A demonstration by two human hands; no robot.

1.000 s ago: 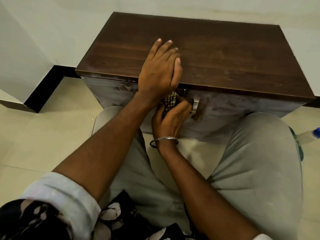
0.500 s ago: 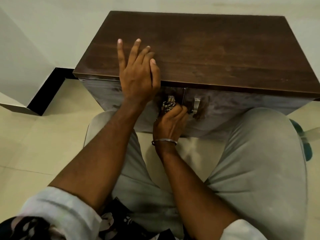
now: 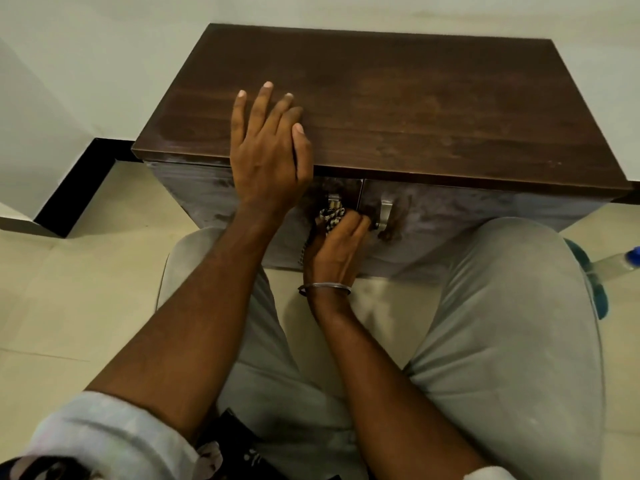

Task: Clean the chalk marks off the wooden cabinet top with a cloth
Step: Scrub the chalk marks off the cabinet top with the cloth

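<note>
Cloth [image 3: 331, 216], checked and bunched, is gripped by the right hand [image 3: 337, 247] against the cabinet front [image 3: 467, 216] by its metal handles [image 3: 385, 216], slightly lower than a second ago. The left hand [image 3: 268, 150] has slid leftward and lies flat, fingers spread, on the cabinet top [image 3: 433, 109] at its near edge. That dark top looks nearly clean, with faint haze near-left. Chalky smears [image 3: 194, 192] cloud the doors. Cream floor tiles [image 3: 69, 289], black skirting [image 3: 69, 192] left, a bottle [image 3: 620, 263] right.

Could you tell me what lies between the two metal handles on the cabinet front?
In the head view: the door seam, crossed lower down by the right hand gripping the cloth.
</note>
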